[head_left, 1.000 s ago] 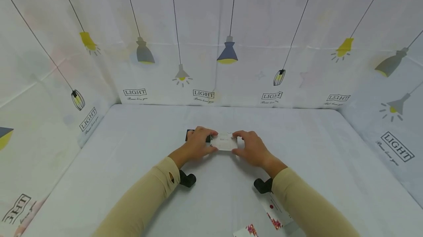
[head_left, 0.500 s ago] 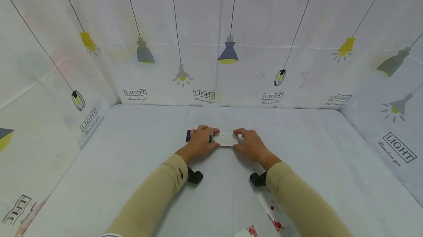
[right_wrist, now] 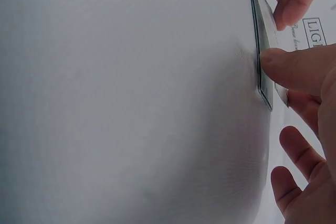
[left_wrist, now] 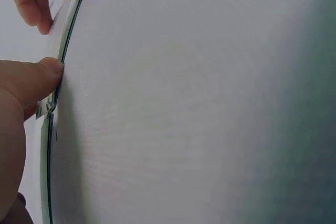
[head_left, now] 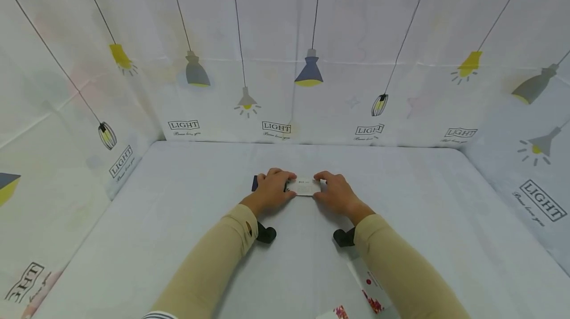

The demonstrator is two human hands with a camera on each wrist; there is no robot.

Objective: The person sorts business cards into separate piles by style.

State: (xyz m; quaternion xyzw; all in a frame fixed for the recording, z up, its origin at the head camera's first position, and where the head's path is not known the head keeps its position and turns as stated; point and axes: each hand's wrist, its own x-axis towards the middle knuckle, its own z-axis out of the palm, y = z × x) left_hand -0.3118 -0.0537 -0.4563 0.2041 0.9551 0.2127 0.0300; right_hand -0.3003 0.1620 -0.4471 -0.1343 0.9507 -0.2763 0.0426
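Note:
A white business card (head_left: 305,187) with small print lies at the middle of the table between both hands. My left hand (head_left: 269,191) pinches its left end, thumb at the near edge and a finger at the far edge. My right hand (head_left: 340,195) grips the right end in the same way. In the right wrist view, thin layers (right_wrist: 264,40) with dark edges show under the right thumb, the upper one slightly raised. A dark flat piece (head_left: 255,183) sticks out left of my left hand, which hides most of it.
White cards with red flower print, one by the right forearm (head_left: 372,292) and one at the near edge (head_left: 335,313), lie on the white tabletop (head_left: 178,210). Behind the table stands a lamp-patterned cloth (head_left: 213,67). Black wrist mounts (head_left: 267,235) hang under both sleeves.
The hands and card have moved slightly away from me, and the card has flattened to a neater rectangle. Both forearms have come a little closer together. The grip stays the same.

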